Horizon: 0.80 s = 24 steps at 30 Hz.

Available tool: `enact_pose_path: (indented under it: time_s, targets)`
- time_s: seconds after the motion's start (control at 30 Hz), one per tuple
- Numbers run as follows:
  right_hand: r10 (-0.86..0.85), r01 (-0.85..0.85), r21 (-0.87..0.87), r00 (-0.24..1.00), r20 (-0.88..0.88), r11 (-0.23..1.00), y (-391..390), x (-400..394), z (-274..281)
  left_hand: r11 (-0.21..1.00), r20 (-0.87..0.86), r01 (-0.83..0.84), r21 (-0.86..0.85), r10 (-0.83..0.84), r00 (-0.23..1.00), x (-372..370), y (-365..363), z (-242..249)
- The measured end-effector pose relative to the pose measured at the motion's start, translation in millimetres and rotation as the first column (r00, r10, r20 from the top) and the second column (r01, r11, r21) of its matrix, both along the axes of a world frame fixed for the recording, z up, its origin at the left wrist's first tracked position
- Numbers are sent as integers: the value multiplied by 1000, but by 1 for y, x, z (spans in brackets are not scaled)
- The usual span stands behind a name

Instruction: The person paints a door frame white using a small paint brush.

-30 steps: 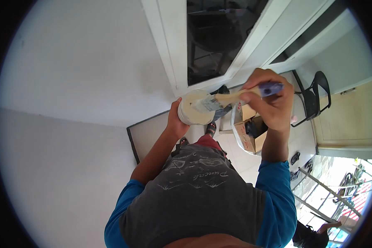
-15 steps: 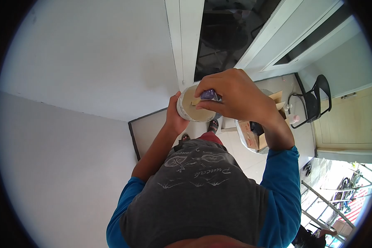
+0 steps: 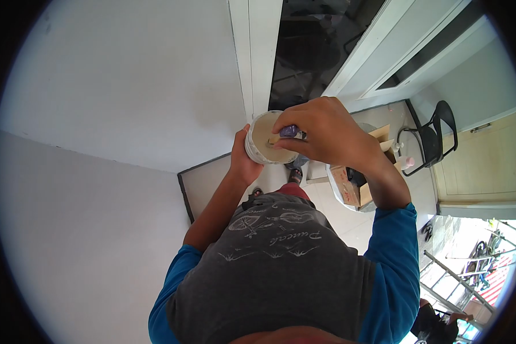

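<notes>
Both hands at work over a tiled floor (image 3: 335, 229). The left hand (image 3: 245, 160) cups the side of a whitish tub (image 3: 255, 150), its grip opened to the tub's curve and pressed against the wall nearest that arm. The tub is held in the air, mouth toward the viewer, pale material (image 3: 263, 133) visible inside.

The right hand (image 3: 329, 131) reaches across the opposite side of the rim; its grip is closed—thumb and fingers pinched on a brush (image 3: 288, 132) with a purple handle end. The brush points into the mouth of the tub; its bristles cannot be made out.

Beyond the right forearm, an open cardboard box (image 3: 343, 184) sits low, near the floor's wall-side edge—a black chair (image 3: 433, 140) stands farther along, near the corner.
</notes>
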State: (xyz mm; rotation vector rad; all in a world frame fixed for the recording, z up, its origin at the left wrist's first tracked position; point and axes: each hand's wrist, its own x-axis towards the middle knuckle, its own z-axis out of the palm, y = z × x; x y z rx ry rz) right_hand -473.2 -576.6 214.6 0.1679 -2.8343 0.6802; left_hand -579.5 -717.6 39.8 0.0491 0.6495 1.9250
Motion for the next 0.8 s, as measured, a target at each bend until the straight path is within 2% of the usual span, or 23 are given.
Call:
enact_pose_path:
  time_s: [0.07, 0.13, 0.17, 0.23, 0.27, 0.33, 0.37, 0.43, 0.5, 0.67, 0.73, 0.8]
  targets:
    - [-15, 15, -4, 1000, -10, 1000, 3, 3, -1, 1000, -2, 4, 1, -4, 1000, 0, 1, 0]
    - [-95, 61, -209, 983, -158, 976, 7, 8, -2, 1000, -35, 2, -14, -3, 999, -1, 1, 1]
    - [-93, 58, -207, 983, -160, 977, 8, 10, -3, 1000, -37, 0, -12, -1, 999, -1, 1, 0]
    - [-229, 186, -191, 945, -235, 964, 8, 16, -5, 999, -18, 39, 25, -39, 999, -4, 2, -8]
    - [-231, 188, -186, 942, -244, 964, 7, 17, -5, 999, -26, 43, 31, -42, 999, -6, 3, -13]
    - [-254, 232, -299, 966, -38, 926, 3, 19, -6, 998, -33, 48, 31, -47, 998, -6, 7, -23]
    - [-266, 240, -293, 963, -50, 925, 3, 19, -11, 997, -44, 61, 39, -59, 997, -7, 9, -25]
    - [-270, 230, -218, 947, -174, 949, 2, 16, -28, 993, -114, 79, -84, -88, 990, -6, 13, -28]
    - [-283, 233, -251, 941, -184, 940, 0, 16, -38, 993, -108, 86, -85, -95, 990, -6, 15, -31]
    - [-308, 268, -296, 946, -97, 917, -4, 18, -40, 991, -117, 122, -58, -128, 985, -7, 15, -37]
    - [-318, 284, -330, 947, -52, 900, -4, 15, -43, 991, -101, 76, -109, -87, 991, -5, 18, -33]
    - [-326, 265, -263, 920, -220, 928, -4, 11, -54, 991, -101, 81, -104, -92, 991, -7, 19, -36]
